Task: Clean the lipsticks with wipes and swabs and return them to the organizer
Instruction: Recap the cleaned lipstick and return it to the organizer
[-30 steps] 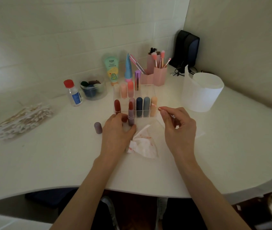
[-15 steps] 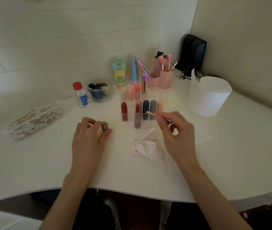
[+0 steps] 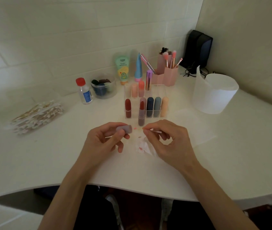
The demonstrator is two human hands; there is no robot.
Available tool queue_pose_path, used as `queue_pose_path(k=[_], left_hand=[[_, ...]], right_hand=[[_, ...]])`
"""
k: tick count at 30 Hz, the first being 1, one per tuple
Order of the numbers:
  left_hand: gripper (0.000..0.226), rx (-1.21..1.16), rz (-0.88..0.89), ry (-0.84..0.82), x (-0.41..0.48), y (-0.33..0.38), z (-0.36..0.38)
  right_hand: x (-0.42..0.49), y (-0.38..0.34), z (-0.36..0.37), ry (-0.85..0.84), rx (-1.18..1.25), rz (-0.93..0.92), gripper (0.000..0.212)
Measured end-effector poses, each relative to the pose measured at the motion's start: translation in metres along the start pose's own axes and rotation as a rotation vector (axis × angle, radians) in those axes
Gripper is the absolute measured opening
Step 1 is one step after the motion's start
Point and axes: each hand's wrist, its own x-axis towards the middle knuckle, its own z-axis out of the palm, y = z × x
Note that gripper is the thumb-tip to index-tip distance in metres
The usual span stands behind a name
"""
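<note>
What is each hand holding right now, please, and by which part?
The left hand grips the mauve cap round its sides; the right hand pinches the swab near its pink end.

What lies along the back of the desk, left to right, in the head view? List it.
cotton swabs, red-capped bottle, clear jar, green tube, blue cone tube, pink brush holder, white paper roll

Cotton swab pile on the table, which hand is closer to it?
Left. The left hand, gripping a lipstick cap, is right of the cotton swab pile and nearer the person; the right hand, pinching a swab, lies farther right, beyond the left hand.
</note>
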Motion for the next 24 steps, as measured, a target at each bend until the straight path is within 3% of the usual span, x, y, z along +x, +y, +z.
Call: queue_pose_path(k=[9,24], left_hand=[[0.018,0.015,-0.002,-0.039,0.001,-0.003,0.0],[0.016,0.017,-0.014,0.04,0.001,-0.006,-0.001]], right_hand=[[-0.001,-0.002,0.007,-0.021,-0.127,-0.049,0.011],[-0.003,-0.008,0.009,-0.204,-0.003,0.019,0.003]])
